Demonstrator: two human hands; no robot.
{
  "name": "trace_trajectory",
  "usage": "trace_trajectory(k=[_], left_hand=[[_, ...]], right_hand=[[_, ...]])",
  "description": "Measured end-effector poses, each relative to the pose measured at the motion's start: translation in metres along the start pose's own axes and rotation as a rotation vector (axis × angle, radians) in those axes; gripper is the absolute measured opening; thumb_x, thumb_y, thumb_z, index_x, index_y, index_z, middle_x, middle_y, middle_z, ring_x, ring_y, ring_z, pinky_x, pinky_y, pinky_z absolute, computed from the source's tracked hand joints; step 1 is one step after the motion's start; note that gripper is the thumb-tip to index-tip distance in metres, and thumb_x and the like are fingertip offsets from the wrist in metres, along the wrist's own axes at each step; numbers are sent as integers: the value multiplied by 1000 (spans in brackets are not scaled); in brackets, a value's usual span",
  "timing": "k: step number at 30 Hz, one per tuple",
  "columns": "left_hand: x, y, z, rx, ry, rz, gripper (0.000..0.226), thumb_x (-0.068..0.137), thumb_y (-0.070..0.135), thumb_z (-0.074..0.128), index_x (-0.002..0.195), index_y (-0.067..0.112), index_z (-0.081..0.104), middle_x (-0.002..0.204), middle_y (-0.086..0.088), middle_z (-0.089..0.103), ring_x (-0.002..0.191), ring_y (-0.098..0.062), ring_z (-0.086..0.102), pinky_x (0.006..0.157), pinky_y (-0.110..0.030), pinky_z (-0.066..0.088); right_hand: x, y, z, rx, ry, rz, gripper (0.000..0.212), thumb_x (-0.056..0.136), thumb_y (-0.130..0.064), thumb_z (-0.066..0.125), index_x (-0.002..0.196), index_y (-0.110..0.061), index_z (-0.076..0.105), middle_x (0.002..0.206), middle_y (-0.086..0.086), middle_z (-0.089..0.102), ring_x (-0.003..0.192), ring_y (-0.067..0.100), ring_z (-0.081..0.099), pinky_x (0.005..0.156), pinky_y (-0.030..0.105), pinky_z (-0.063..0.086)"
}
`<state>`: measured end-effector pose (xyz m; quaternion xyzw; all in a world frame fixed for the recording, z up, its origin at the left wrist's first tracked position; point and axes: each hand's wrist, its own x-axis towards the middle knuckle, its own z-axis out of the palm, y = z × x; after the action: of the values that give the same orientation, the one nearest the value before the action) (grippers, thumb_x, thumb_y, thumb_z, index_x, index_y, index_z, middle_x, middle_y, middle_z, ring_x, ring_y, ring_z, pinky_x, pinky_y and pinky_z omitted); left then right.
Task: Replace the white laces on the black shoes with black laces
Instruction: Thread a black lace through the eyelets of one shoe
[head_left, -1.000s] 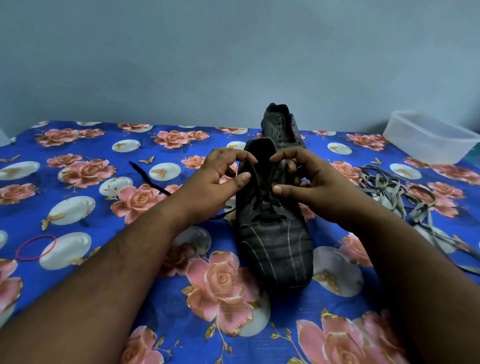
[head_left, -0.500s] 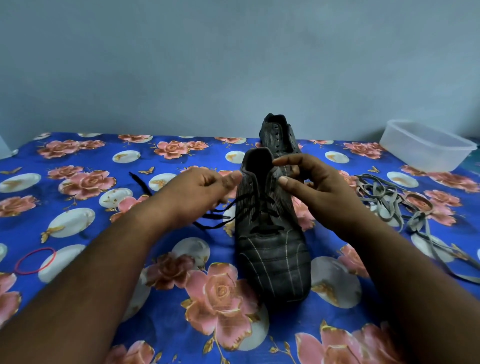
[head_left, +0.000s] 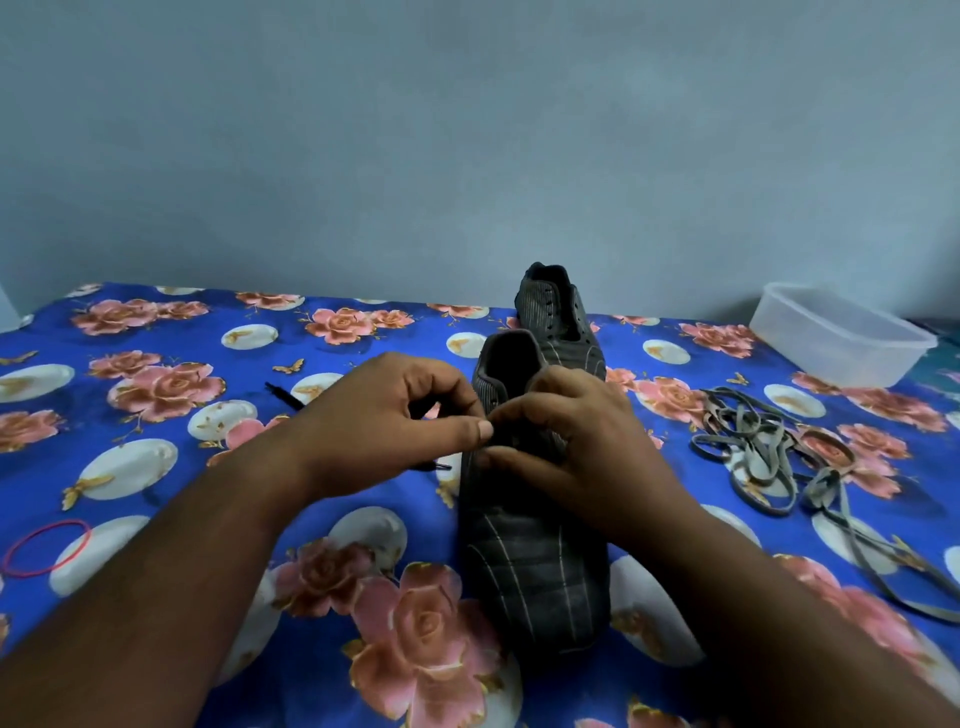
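Both grips meet over the lacing area of the near shoe (head_left: 535, 566). Left hand (head_left: 384, 421): fingers curled, thumb and forefinger pressed together at the shoe's left eyelet row, apparently pinching the black lace (head_left: 283, 396); the pinch point itself is too small and dark to confirm. Right hand (head_left: 566, 441): fingers curled down over the tongue and lacing, thumb tip brought against the left thumb; whether it pinches the lace or only presses on the shoe, I cannot tell.

Near shoe: black with pale stripes, upright on its sole, toe toward the camera, centre of the blue floral cloth (head_left: 156, 519) covering the desk. A short run of black lace shows just left of the shoe beneath the left hand; another stretch lies on the cloth beyond the left wrist, its tip pointing away to the left.

Red rubber band (head_left: 47, 548): flat on the cloth, far left, well apart from the shoe.

White laces (head_left: 769, 457): loose tangled heap on the cloth to the right of the right hand, one strand trailing toward the near right edge.

Second shoe (head_left: 558, 322): upright directly behind the near shoe, touching or just beside it, eyelets showing no lace.

Clear plastic tub (head_left: 841, 338): far right corner, near the wall.
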<state>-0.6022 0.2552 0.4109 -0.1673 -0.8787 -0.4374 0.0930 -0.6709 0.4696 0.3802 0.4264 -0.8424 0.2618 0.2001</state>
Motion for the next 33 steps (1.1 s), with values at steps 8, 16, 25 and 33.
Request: trace_trajectory(k=[8,16,25,33], left_hand=[[6,-8,20,-121,217,54,33,76,61,69,98,36,67,92,20,57,81,-4,51,74,-17,44],[11,-13,47,-71,86,11,22,85,47,74,98,30,73,99,20,53,94,1,56,82,-9,40],[10,-17,48,-100,98,-20,19,81,53,71,84,34,71,98,19,53,95,-2,57,85,-12,41],[10,-15,48,-105,107,15,27,77,64,69,77,37,68,92,17,48,95,-7,54,87,-11,38]], right_hand=[[2,-2,-4,217,160,11,20,86,-46,70,79,-27,72,72,-17,56,72,6,53,68,28,44],[2,4,-35,1126,169,413,15,76,-28,82,77,-15,75,70,5,64,65,15,53,65,24,48],[0,56,-65,1325,501,731,17,85,-36,68,77,-23,74,67,-6,50,61,11,44,57,25,43],[-18,111,-71,1125,620,1047,15,91,-33,72,90,-18,73,76,-5,60,53,10,41,49,24,37]])
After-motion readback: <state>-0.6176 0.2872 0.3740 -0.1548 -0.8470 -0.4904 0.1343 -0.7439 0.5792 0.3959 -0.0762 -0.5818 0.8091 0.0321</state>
